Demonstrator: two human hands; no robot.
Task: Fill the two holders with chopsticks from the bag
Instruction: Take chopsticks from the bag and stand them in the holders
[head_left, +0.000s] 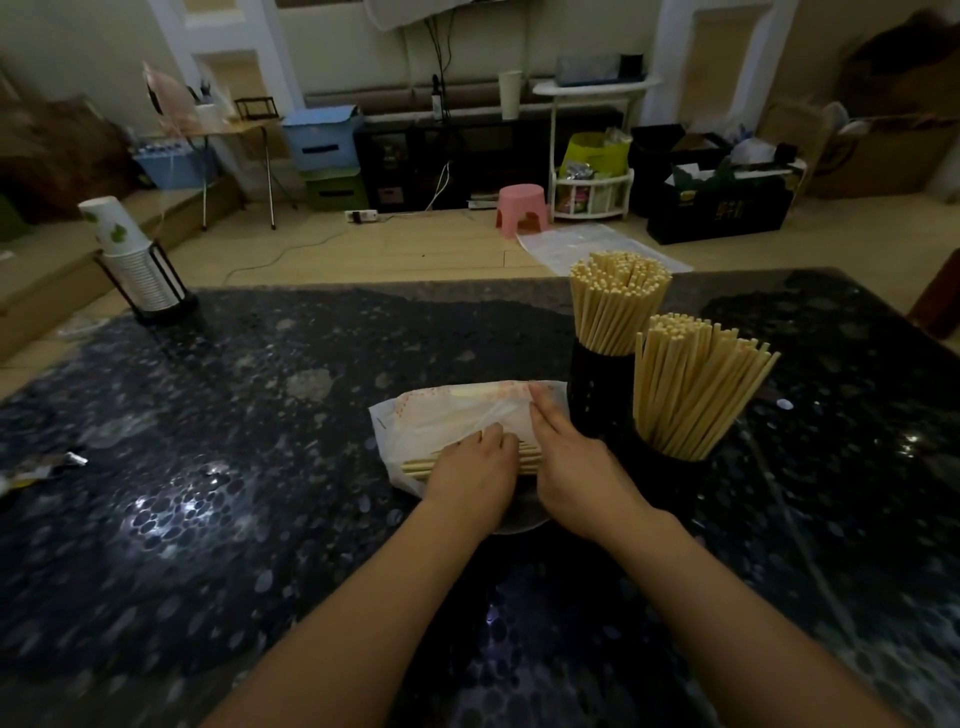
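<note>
Two holders: both stand near the right part of your dark speckled table (260, 441), each black and packed with pale chopsticks standing on end
Far holder (597, 382): its bundle (618, 304) stands nearly upright, closer to the far edge
Near holder (670, 467): just beside the far one and nearer to you, its sticks (691, 384) fanning out toward the right edge
Bag (457, 421): thin white plastic lying flat just left of the holders, touching the far one, with a few loose chopsticks (421, 466) showing at its near side
Your left hand (470, 470): palm down on the bag, its fingers curled over the plastic and the sticks beneath
Your right hand (566, 462): rests beside it, fingers fairly straight, pressing on the bag's right end
Far left corner: a stack of paper cups (124, 244) tilts in a black wire stand (166, 296)
Left edge: a small crumpled wrapper (39, 470)
</note>
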